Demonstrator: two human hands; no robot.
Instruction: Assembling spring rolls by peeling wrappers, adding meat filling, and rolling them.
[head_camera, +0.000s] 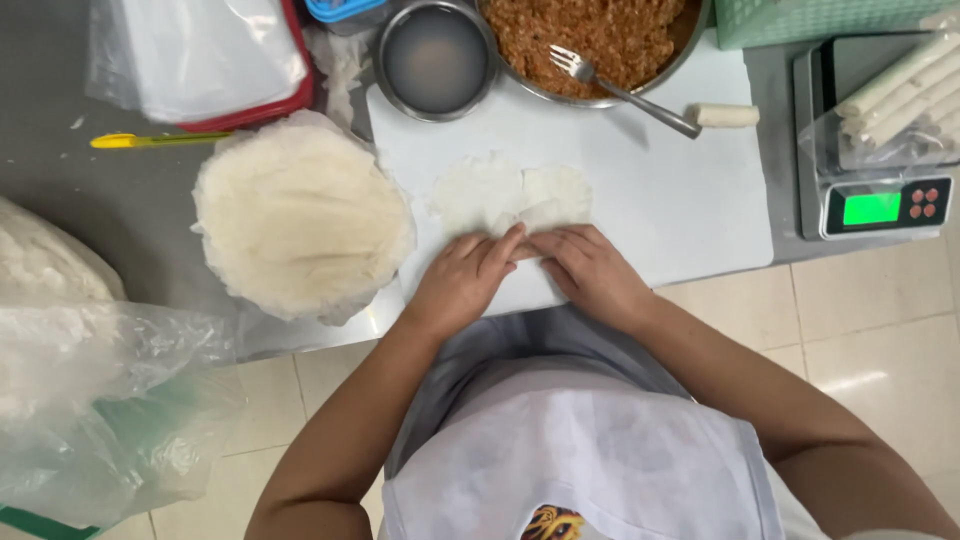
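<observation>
Left hand (462, 278) and right hand (588, 270), fingers curled, pressing near edge of wrapper (510, 195) on white board (660, 200); fingertips meet, apparently pinching folded edge between them.

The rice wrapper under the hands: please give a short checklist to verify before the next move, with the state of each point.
1. Both hands on the near edge of the wrapper: left hand, right hand: ok.
2. Wrapper lies on the white board: ok.
3. Filling inside the fold: cannot tell, hands cover it.
4. Far part of wrapper flat: not ok, wrinkled.
5. Fork rests in the filling bowl: ok.
</observation>
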